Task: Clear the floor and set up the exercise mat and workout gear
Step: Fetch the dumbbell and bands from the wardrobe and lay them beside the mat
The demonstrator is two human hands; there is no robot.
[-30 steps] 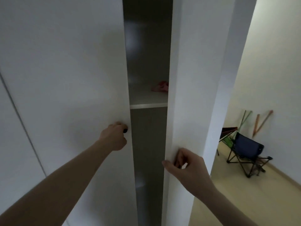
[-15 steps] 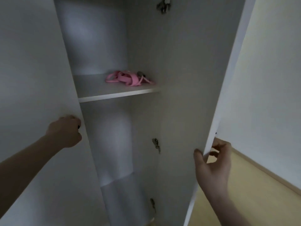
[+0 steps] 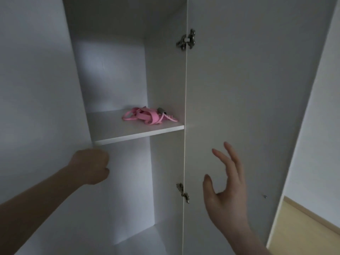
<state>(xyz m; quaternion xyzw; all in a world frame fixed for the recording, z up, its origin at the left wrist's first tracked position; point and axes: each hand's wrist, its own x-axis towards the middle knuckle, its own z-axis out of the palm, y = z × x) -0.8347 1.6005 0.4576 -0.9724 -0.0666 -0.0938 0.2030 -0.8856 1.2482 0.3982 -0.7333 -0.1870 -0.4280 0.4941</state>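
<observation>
A white wardrobe stands open in front of me. On its shelf point(image 3: 117, 132) lies a tangled bundle of pink elastic bands point(image 3: 150, 116) with a small grey metal part at the right end. My left hand point(image 3: 90, 166) is curled at the edge of the left door point(image 3: 36, 89), just below shelf height, its fingers hidden behind the edge. My right hand point(image 3: 226, 190) hovers with spread fingers in front of the inner face of the right door point(image 3: 248, 89), holding nothing. No mat is in view.
The right door swings out on two metal hinges, the upper hinge point(image 3: 185, 41) and the lower hinge point(image 3: 183, 192). The compartment under the shelf shows only bare white panels. A strip of yellowish floor point(image 3: 303, 227) and a pale wall lie to the right of the door.
Both doors have swung wide open, revealing the shelf and the pink bands. My right hand has let go of the right door's edge and opened. The view has shifted upward.
</observation>
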